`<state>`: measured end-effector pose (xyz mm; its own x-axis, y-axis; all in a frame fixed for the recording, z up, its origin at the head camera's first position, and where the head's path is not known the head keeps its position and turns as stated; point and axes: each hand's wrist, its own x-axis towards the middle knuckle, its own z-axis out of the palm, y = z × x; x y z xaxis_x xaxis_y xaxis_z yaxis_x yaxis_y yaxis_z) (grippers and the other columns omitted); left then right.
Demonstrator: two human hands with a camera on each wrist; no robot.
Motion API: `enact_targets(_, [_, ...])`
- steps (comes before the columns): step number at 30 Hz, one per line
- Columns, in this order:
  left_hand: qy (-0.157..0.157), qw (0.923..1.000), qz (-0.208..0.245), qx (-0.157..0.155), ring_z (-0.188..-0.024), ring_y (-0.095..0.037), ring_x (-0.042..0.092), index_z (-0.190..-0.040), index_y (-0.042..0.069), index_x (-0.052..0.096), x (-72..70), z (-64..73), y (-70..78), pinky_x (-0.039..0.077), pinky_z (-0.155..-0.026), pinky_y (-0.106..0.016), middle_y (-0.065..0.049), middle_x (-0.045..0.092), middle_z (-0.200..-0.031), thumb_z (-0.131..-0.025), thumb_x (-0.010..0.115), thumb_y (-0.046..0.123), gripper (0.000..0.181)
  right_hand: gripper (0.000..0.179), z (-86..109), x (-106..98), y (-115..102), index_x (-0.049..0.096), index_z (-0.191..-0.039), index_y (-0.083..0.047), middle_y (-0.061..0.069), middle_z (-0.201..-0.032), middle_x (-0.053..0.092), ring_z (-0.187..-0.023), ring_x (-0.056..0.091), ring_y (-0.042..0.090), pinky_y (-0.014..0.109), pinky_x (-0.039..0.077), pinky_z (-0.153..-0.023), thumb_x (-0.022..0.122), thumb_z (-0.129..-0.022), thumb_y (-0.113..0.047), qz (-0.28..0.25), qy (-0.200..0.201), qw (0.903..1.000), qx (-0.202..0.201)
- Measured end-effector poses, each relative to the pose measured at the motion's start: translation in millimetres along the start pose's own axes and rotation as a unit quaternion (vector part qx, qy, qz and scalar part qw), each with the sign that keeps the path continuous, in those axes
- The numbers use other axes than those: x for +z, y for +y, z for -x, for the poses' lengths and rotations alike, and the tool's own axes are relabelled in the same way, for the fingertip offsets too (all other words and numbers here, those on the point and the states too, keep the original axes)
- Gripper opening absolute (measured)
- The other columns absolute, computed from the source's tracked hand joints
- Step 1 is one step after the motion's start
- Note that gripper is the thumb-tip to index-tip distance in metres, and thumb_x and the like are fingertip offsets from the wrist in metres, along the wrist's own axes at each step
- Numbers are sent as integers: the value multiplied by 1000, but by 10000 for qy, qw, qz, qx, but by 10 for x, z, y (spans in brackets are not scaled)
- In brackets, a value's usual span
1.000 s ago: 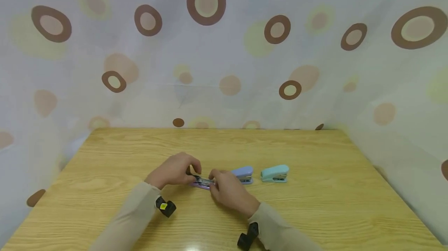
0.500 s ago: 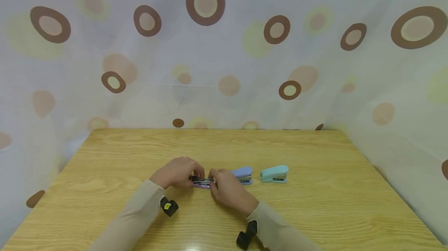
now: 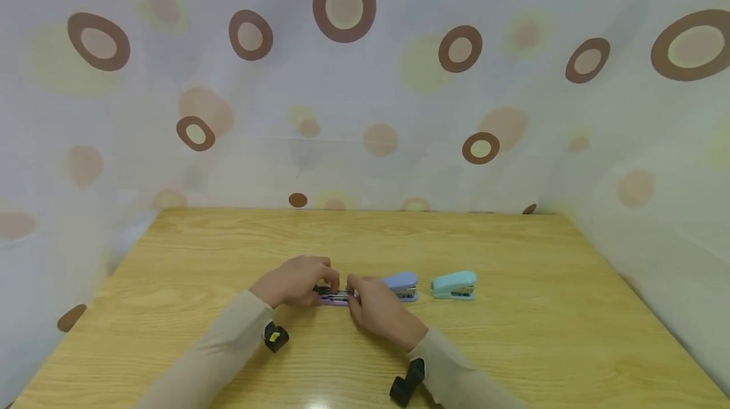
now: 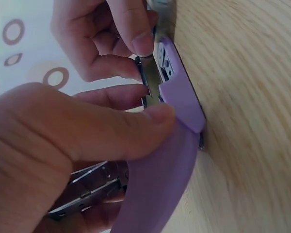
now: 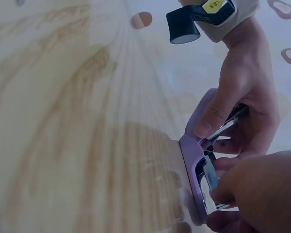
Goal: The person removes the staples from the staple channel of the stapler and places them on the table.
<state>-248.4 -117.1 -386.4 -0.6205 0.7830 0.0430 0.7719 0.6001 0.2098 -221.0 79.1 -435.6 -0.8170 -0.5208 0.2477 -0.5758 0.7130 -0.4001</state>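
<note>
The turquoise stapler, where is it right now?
In the head view, the turquoise stapler sits on the table, to the right of the lavender-blue stapler.

Beige sleeves (image 3: 211, 345) — two boxy black wrist cameras (image 3: 403, 389) (one with a yellow label (image 5: 214, 7))

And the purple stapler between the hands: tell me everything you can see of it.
The purple stapler looks like smooth plastic outside, with shiny silvery metal parts inside. It is opened out, its cover swung back from the base, exposing the metalwork. It sits at the wooden table, left of the blue-violet stapler in the head view. The left hand grips it, thumb on the cover; the right hand pinches its inner metal. Fingers hide part of it.
</note>
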Motion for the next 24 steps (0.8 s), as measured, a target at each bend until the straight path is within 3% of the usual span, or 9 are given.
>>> enact_targets(2, [-37, 9998, -171, 61, -78, -13, 56, -87, 18, 66, 19, -12, -5, 50, -72, -29, -1, 58, -89, -74, 77, 3, 22, 9, 16, -4, 14, 55, -85, -9, -2, -66, 50, -56, 40, 5, 19, 33, -49, 58, -90, -4, -31, 25, 10000, -49])
enact_targets(6, [-327, 9992, -187, -126, -81, -14, 57, -88, 20, 66, 27, -47, -30, 50, -74, -29, 0, 60, -91, -75, 78, 6, 22, 8, 29, -1, 36, 55, -85, -9, -2, -65, 51, -55, 39, 5, 18, 32, -49, 58, -91, -4, -53, 74, 9998, -164])
enact_targets(12, [-718, 9966, 207, -340, -82, -10, 55, -83, 21, 65, 50, -75, -76, 48, -74, -26, 4, 62, -92, -76, 80, 9, 21, 6, 31, 29, 56, 56, -87, -9, -1, -66, 54, -55, 40, 4, 18, 33, -49, 58, -91, -5, -76, -11, 9996, -261])
enact_targets(20, [-728, 9939, 754, -357, -74, -7, 54, -74, 17, 64, 58, -108, -112, 46, -67, -23, 8, 65, -83, -75, 80, 5, 21, 5, 22, -2, 54, 56, -89, -8, -1, -67, 53, -56, 41, 5, 18, 33, -49, 58, -93, -6, -140, -46, 9996, -239])
enact_targets(24, [-681, 9946, 711, -324, -73, -8, 53, -72, 16, 63, 37, -101, -102, 45, -65, -22, 8, 64, -82, -75, 81, 6, 20, 4, 17, -11, 41, 57, -89, -10, -3, -67, 51, -58, 41, 5, 18, 33, -50, 59, -93, -9, -6, -22, 9999, -135])
